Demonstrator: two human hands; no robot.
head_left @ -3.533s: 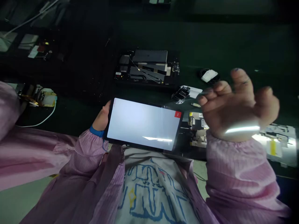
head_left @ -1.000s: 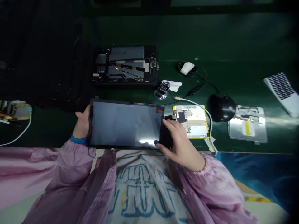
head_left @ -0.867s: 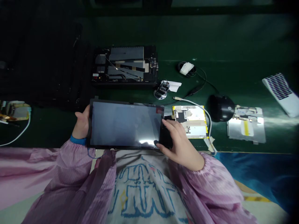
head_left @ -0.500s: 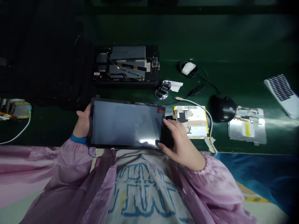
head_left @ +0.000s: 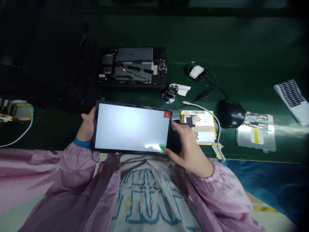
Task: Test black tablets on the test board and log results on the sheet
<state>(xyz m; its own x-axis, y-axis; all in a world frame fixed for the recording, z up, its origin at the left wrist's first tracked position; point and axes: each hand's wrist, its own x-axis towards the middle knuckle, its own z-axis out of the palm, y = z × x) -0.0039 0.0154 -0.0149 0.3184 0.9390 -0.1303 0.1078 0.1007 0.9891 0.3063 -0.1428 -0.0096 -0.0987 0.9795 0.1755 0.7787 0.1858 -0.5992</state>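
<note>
A tablet point(head_left: 130, 129) with a brightly lit white screen is held in front of my shirt. A red patch shows in its top right corner and a green one at its bottom right. My left hand point(head_left: 87, 125), with a blue band at the wrist, grips the left edge; most of its fingers are hidden behind the tablet. At the right edge is my right hand point(head_left: 189, 146), its thumb at the green patch and its index finger at the frame. Its other fingers are partly hidden.
An opened stack of tablet bodies point(head_left: 135, 66) lies beyond the tablet. To its right are a tally counter point(head_left: 170, 93), a coiled black cable point(head_left: 196, 72), a white cable point(head_left: 218, 125), a battery assembly point(head_left: 202, 129), a black round device point(head_left: 230, 114), a metal plate point(head_left: 257, 135) and a label sheet point(head_left: 292, 96).
Since 3.5 seconds ago my right hand has come down from the air to the tablet's right edge. The screen went dim grey, and now is bright white with a green patch by the thumb.
</note>
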